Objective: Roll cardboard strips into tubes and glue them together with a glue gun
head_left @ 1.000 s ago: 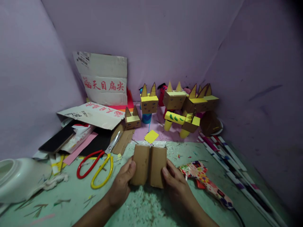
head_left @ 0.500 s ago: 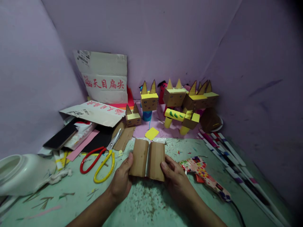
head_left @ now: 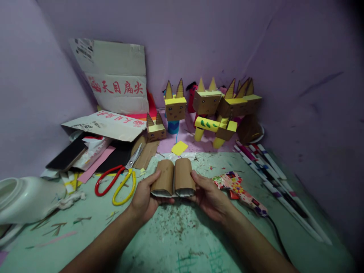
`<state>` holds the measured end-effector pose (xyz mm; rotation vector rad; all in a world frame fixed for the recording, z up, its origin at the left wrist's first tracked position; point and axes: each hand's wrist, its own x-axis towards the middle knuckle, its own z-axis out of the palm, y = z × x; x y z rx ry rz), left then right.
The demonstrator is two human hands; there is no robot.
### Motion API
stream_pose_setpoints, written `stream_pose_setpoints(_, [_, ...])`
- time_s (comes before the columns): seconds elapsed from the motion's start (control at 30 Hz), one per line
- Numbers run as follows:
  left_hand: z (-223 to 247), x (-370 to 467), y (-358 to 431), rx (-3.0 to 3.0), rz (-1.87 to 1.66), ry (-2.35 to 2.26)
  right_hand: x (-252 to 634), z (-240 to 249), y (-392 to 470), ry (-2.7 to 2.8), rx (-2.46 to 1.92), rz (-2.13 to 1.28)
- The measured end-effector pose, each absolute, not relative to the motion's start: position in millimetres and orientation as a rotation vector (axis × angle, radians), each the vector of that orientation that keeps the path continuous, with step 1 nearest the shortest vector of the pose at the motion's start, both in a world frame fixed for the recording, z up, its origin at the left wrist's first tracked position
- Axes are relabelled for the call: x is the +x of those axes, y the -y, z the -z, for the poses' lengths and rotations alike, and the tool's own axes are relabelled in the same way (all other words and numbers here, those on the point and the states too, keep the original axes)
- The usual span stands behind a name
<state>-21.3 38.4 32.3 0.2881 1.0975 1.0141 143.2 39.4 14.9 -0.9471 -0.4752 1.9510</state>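
Observation:
Between my two hands is a folded piece of brown corrugated cardboard. It is bent into two curved, tube-like humps side by side, and their hollow near ends face me. My left hand grips its left edge, thumb on the side and fingers underneath. On the opposite edge, my right hand holds it the same way. Red-and-yellow-handled scissors lie left of my left hand. A glue gun with a floral pattern and a black cord rests right of my right hand.
Cardboard-headed animal figures with pointed ears stand at the back, beside a yellow four-legged body. White-capped markers lie at right. Printed cardboard sheets and a white plastic bottle are at left. Scraps litter the green table.
Both hands have tipped the cardboard piece, so the hollow near ends of its humps now show. My fingers have slid further underneath. The whole view has shifted, with the background now higher.

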Motion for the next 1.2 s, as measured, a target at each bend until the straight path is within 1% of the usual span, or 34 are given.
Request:
stream_pose_setpoints(0.43, [-38.9,-17.4,-34.6,0.32,-1.04,-1.029,143.1,-19.3,-38.6,0.454,-0.924,-1.974])
stream_pose_setpoints(0.8, [-37.4,-30.0,-32.2,0.364,-0.921,-0.965,141.3,-22.0,-37.8,0.453,-0.968,-1.984])
stream_pose_setpoints(1.07, [-32.5,-26.9,-28.5,0.527,-0.882,-1.088,138.7,-22.2,-31.9,0.622,-0.998,-1.883])
stream_pose_setpoints(1.2, [-34.3,-31.5,-28.8,0.737,-0.955,-1.228,142.4,-19.0,-28.9,0.705,-1.078,-1.788])
